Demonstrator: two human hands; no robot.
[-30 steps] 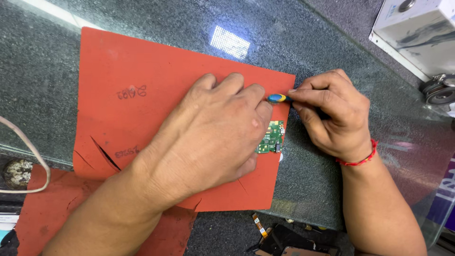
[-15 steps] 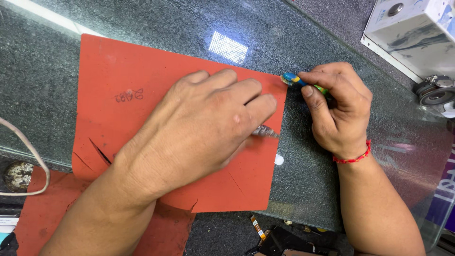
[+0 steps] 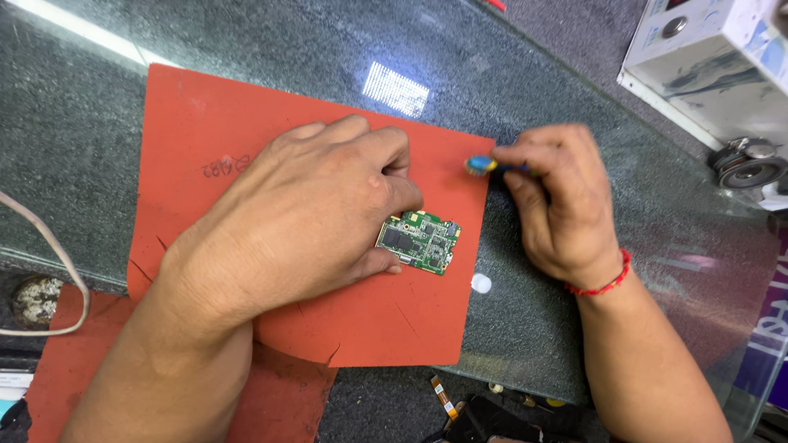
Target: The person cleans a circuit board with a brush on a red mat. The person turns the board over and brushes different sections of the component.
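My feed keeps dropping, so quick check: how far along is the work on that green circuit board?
Done: the green circuit board lies bare on the red mat, out of any casing. In hand: the left hand pins its edge, and the right hand has a blue-tipped tool in its grip, held off the board. Left: the tool has not yet touched it.

A matt orange-red rubbery mat [image 3: 246, 131], nicked and slit along its 6 o'clock edge, covers a glossy, speckled dark stone bench [image 3: 509, 74] under a glass sheet that mirrors a lamp. On the mat lies a green circuit board [image 3: 420, 241] with dull metal shields and dark chips. At 2 o'clock stands a scuffed, smooth white plastic machine casing [image 3: 714, 57].
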